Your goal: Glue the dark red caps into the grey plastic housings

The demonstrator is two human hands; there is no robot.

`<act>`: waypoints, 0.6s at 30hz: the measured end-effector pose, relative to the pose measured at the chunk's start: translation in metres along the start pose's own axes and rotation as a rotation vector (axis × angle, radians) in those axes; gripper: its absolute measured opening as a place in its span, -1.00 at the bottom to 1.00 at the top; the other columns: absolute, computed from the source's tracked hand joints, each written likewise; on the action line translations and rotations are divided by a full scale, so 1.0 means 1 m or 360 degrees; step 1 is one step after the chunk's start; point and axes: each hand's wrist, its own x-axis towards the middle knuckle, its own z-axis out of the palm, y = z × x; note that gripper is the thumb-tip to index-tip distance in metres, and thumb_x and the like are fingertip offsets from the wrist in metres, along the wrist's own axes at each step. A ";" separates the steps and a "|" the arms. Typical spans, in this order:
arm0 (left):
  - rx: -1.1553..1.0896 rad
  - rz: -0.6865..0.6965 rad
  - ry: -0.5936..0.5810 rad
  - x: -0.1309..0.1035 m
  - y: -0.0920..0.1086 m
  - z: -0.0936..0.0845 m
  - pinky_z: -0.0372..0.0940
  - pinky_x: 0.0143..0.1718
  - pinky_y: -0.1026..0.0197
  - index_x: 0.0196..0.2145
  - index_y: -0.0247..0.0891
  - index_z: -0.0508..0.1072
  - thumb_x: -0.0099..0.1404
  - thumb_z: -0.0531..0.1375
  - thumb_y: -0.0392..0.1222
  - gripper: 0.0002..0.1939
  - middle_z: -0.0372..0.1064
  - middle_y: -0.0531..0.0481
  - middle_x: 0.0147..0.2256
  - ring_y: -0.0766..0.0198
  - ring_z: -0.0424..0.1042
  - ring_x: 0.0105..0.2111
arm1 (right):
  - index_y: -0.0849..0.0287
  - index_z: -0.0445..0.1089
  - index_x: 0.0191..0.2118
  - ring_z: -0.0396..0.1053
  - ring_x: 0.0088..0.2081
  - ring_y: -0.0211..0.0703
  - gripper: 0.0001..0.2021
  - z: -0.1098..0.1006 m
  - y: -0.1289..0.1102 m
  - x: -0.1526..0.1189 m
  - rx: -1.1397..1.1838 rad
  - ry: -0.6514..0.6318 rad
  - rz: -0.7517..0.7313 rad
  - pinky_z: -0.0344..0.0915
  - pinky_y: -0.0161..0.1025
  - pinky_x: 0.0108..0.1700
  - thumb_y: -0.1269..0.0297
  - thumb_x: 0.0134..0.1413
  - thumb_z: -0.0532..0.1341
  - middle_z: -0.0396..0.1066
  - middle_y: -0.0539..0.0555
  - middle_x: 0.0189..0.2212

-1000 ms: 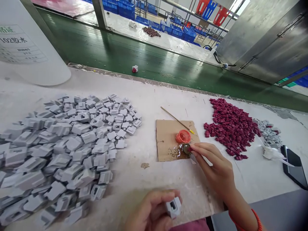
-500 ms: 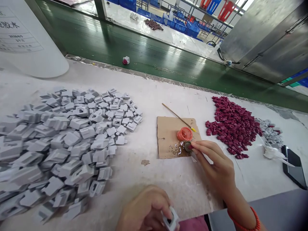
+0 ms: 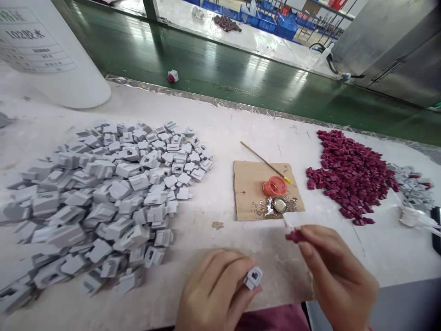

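Observation:
My left hand [image 3: 218, 292] pinches a grey plastic piece [image 3: 253, 278], its hollow end facing up. To the right, my right hand [image 3: 336, 271] holds a small dark red piece [image 3: 295, 236] between thumb and fingertips, just in front of the cardboard square [image 3: 248, 179]. On the cardboard are a red-orange cup [image 3: 275, 185], a small round cap with clear liquid [image 3: 279, 204], wet spots and a thin stick with a yellow end [image 3: 265, 161]. A heap of grey pieces [image 3: 117, 193] lies left, a heap of dark red pieces [image 3: 351, 174] right.
A large white container [image 3: 58, 59] stands at the back left. Behind the table runs a green conveyor belt [image 3: 206, 64] bearing a small grey and red piece [image 3: 172, 76]. Grey pieces [image 3: 415, 184], crumpled white material [image 3: 416, 218] and a dark device [image 3: 437, 234] lie at far right.
My right hand has moved back from the round cap toward me, with the dark red piece now visible. My left hand has raised and turned the grey piece. The view has shifted slightly.

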 end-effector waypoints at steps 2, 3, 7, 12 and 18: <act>0.0186 0.0162 -0.0041 0.001 -0.005 0.002 0.38 -0.24 0.27 -0.21 -0.19 0.46 0.15 0.33 -0.34 -0.76 0.53 -0.01 -0.33 0.20 0.49 -0.33 | 0.10 0.43 -0.11 0.42 -0.27 -0.19 -0.72 0.006 -0.008 -0.015 0.0102 -0.0084 -0.0017 0.45 -0.30 -0.32 0.57 0.11 0.18 0.39 0.06 -0.26; 0.0235 0.0184 -0.0064 0.000 -0.007 0.003 0.38 -0.25 0.26 -0.21 -0.21 0.45 0.16 0.32 -0.36 -0.77 0.52 -0.02 -0.33 0.21 0.47 -0.33 | 0.11 0.43 -0.12 0.42 -0.27 -0.17 -0.72 0.009 -0.012 -0.021 0.0127 -0.0118 -0.0024 0.46 -0.28 -0.33 0.58 0.10 0.18 0.40 0.07 -0.27; 0.0261 0.0201 -0.0034 -0.003 -0.011 0.007 0.36 -0.23 0.22 -0.22 -0.25 0.42 0.22 0.25 -0.39 -0.83 0.48 -0.03 -0.31 0.22 0.43 -0.29 | 0.15 0.43 -0.12 0.43 -0.26 -0.14 -0.70 0.021 -0.018 -0.032 0.0173 -0.0193 -0.0050 0.47 -0.25 -0.32 0.62 0.06 0.19 0.42 0.09 -0.29; 0.0213 0.0199 -0.0013 -0.004 -0.009 0.007 0.33 -0.21 0.23 -0.22 -0.29 0.42 0.24 0.24 -0.41 -0.85 0.46 -0.02 -0.30 0.25 0.41 -0.28 | 0.21 0.42 -0.11 0.41 -0.25 -0.21 -0.67 0.026 -0.017 -0.029 0.0185 -0.0245 -0.0118 0.46 -0.32 -0.27 0.68 0.03 0.17 0.41 0.08 -0.28; 0.0205 0.0161 -0.0011 -0.003 -0.008 0.008 0.32 -0.19 0.24 -0.25 -0.28 0.40 0.23 0.23 -0.43 -0.85 0.46 0.00 -0.30 0.27 0.41 -0.27 | 0.23 0.40 -0.10 0.41 -0.24 -0.19 -0.68 0.023 -0.013 -0.028 0.0114 -0.0390 -0.0213 0.46 -0.29 -0.25 0.68 0.04 0.18 0.40 0.10 -0.28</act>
